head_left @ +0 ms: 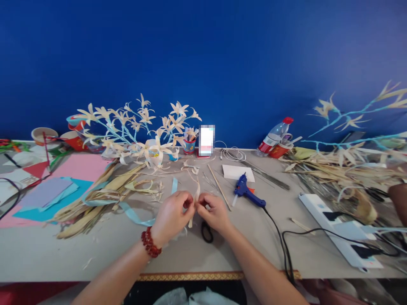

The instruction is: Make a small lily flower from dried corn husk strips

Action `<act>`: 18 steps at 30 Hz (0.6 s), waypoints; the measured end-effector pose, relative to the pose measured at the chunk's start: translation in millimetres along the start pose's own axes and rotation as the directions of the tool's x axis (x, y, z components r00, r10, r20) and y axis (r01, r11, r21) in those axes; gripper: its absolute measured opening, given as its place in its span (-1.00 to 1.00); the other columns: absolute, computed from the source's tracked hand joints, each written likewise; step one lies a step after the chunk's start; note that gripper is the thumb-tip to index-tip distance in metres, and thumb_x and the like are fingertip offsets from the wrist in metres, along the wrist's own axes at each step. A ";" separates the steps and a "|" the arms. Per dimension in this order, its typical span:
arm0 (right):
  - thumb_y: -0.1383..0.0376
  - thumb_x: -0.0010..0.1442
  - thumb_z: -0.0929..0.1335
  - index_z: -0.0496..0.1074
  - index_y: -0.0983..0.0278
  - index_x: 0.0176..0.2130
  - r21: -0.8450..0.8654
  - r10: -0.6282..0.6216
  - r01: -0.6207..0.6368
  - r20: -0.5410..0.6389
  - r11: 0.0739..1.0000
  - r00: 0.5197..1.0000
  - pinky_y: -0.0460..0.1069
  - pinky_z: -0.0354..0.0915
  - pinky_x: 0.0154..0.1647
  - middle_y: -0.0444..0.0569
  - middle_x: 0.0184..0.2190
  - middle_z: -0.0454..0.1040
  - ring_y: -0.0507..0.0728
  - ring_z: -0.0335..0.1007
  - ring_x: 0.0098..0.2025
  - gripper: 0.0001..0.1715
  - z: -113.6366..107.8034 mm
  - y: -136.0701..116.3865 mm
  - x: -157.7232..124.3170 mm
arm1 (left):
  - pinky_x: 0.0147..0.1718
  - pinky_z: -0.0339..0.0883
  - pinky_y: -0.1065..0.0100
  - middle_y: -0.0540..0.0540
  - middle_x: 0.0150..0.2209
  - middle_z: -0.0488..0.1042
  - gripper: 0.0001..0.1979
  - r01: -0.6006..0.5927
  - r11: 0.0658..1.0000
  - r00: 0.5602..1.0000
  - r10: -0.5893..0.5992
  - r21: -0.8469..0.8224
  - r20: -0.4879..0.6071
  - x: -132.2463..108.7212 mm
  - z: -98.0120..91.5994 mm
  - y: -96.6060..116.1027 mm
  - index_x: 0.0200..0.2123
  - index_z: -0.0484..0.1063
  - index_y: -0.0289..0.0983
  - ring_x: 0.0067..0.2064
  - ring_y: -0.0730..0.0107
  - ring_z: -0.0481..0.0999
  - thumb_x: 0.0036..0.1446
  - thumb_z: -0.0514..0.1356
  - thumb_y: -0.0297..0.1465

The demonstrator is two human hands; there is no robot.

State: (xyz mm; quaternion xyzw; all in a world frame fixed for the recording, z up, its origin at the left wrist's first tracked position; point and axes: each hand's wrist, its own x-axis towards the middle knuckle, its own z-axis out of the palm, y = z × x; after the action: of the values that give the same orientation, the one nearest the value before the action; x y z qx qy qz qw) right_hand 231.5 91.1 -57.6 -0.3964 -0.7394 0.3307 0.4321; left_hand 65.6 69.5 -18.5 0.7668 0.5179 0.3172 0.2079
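Note:
My left hand (174, 214) and my right hand (213, 210) meet over the middle of the table, fingertips pinched together. Between them is a pale strip of dried husk (197, 188), upright, its top end rising above my fingers and a short tail below. Just under my right hand shows the black handle loop of a pair of scissors (207, 232); their blades are hidden. A light blue ribbon (136, 215) curls to the left of my left hand. Off to the right lies a blue hot glue gun (247, 191) with its cord.
Bundled dried husks (92, 207) and coloured paper (79, 167) lie left. Husk flowers on blue stems (127, 133) stand behind. A thin stick (219, 186), a white card (238, 173), a bottle (274, 137) and a power strip (337, 231) are right. Part of another person's arm (399, 203) shows at the right edge.

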 end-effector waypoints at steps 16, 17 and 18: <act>0.36 0.16 0.26 0.28 0.22 -0.52 -0.065 -0.105 0.107 0.031 0.992 0.994 -0.04 0.15 -0.38 -0.11 -0.55 0.34 0.08 0.25 -0.45 -0.78 -6.2 -4.8 1.7 | -0.34 0.21 0.31 -0.05 -0.41 0.41 -0.88 -0.106 0.976 0.994 0.098 0.190 0.048 0.9 -2.3 5.2 -0.41 0.28 -0.22 -0.33 0.27 0.41 0.16 0.05 -0.50; 0.37 0.16 0.26 0.27 0.22 -0.52 -0.064 -0.121 0.123 0.032 0.990 0.992 -0.04 0.14 -0.39 -0.12 -0.55 0.33 0.08 0.24 -0.45 -0.78 -6.0 -4.7 1.6 | -0.33 0.21 0.31 -0.04 -0.42 0.41 -0.88 -0.102 0.974 0.994 0.094 0.201 0.050 1.0 -1.3 5.9 -0.42 0.28 -0.22 -0.33 0.27 0.41 0.15 0.06 -0.51; 0.37 0.16 0.25 0.27 0.22 -0.52 -0.063 -0.134 0.135 0.030 0.989 0.991 -0.04 0.13 -0.39 -0.12 -0.56 0.32 0.08 0.23 -0.46 -0.78 -5.4 -4.8 1.1 | -0.33 0.20 0.31 -0.04 -0.43 0.41 -0.88 -0.101 0.972 0.994 0.093 0.213 0.052 1.2 -0.4 6.5 -0.43 0.27 -0.22 -0.33 0.27 0.40 0.15 0.06 -0.51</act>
State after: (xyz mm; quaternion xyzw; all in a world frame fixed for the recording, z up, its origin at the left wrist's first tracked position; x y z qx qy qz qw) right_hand 234.6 90.6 -51.0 -0.3552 -0.7803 0.2816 0.4309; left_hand 69.9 68.1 -13.7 0.8156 0.5066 0.2532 0.1187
